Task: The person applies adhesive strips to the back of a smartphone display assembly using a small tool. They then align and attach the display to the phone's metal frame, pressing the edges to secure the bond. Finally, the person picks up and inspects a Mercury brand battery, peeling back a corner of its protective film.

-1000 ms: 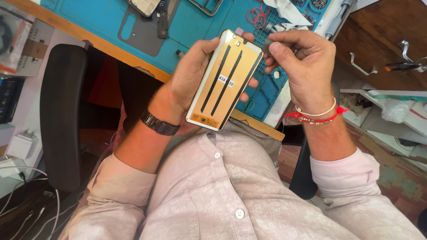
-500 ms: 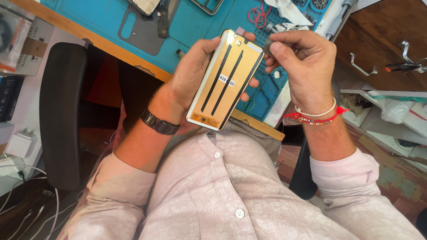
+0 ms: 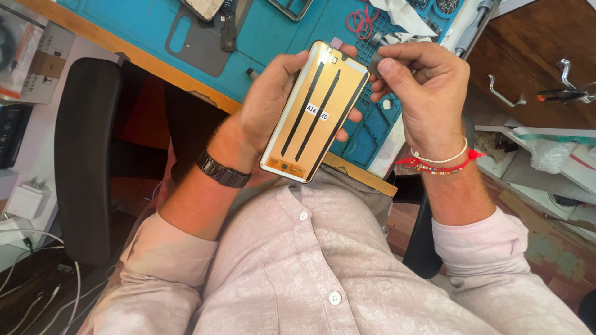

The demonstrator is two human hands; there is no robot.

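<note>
Two hands busy above blue-matted table (image 3: 279, 37): left hand (image 3: 273, 105) fingers wrapped around gold rectangular phone display panel (image 3: 316, 111), black strips intact; right hand (image 3: 422, 93) fingers pinching small grey piece (image 3: 376, 62) at its top corner.

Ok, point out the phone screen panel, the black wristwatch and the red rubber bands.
phone screen panel (image 3: 313, 118), head view, middle of its copper back.
black wristwatch (image 3: 223, 172), head view, its band.
red rubber bands (image 3: 356, 22), head view, one loop.

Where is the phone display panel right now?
In the head view the phone display panel sits centre frame, back side up, gripped in the left hand above the person's chest, with the right hand pinching at its top right corner, over the blue work mat.
</note>
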